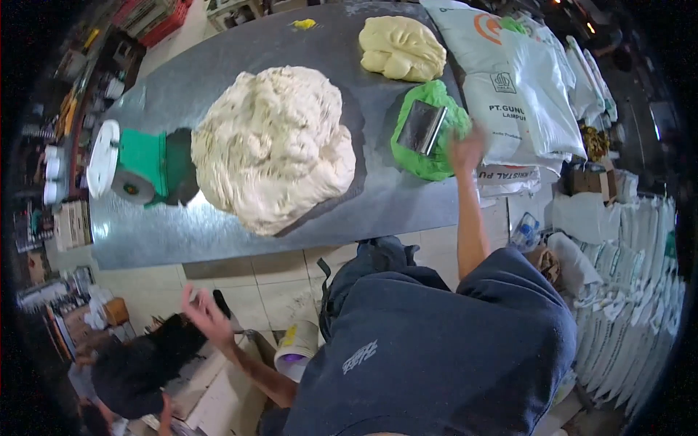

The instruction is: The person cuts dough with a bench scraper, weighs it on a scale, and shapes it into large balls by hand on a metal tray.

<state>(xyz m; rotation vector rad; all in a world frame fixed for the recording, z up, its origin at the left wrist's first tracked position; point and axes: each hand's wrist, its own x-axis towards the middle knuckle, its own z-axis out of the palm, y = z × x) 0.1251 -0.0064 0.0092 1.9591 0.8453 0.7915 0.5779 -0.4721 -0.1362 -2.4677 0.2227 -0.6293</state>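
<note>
So the right hand (467, 149) is up at the near edge of the green dough (429, 156), fingers spread and open (a bit blurry), gripping nothing. Just to its left, a metal bench scraper (422, 126) lies flat on top of that green lump, close to the fingertips; can't tell if they actually touch it. The scraper's long axis runs roughly from the near left to the far right, with its rolled handle edge on the right side, toward the hand.

The left hand (206, 315) is down low, off the steel table (218, 225), open and empty, well away from everything on top. Also on the table: a huge white dough mass (273, 145), a yellow dough lump (402, 47) and a green scale (134, 166).
</note>
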